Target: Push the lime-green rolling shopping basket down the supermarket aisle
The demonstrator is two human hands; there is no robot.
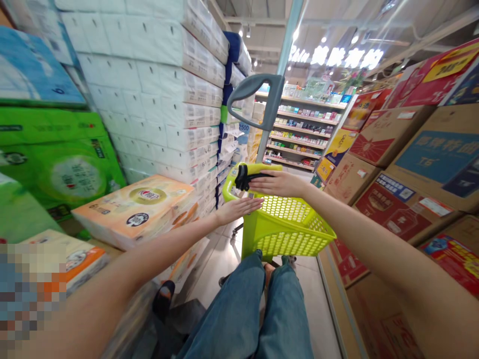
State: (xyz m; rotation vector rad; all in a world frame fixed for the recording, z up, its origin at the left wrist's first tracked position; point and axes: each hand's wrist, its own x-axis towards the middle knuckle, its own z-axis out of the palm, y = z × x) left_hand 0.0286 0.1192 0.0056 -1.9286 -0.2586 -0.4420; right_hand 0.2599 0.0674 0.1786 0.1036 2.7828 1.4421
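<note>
A yellow-green shopping cart [288,239] with a perforated basket stands right in front of my legs. My left hand [237,209] lies flat beside the cart's near rim, fingers stretched out and pressed together, palm down. Over the basket, my right hand [280,183] reaches inward with its fingers extended. Its fingertips meet a black looped item [244,178] on the cart's top edge; what kind of item it is cannot be made out. Neither hand appears wrapped round anything. A grey handle [271,102] on an upright pole rises beyond both hands.
Tall stacks of white tissue packs [149,89] rise at the left, with green packs [56,169] and an orange pack [138,207] nearer. Cardboard boxes [389,134] line the right side. Ahead are stocked shelves [303,130]. A dark shoe [163,298] shows at lower left.
</note>
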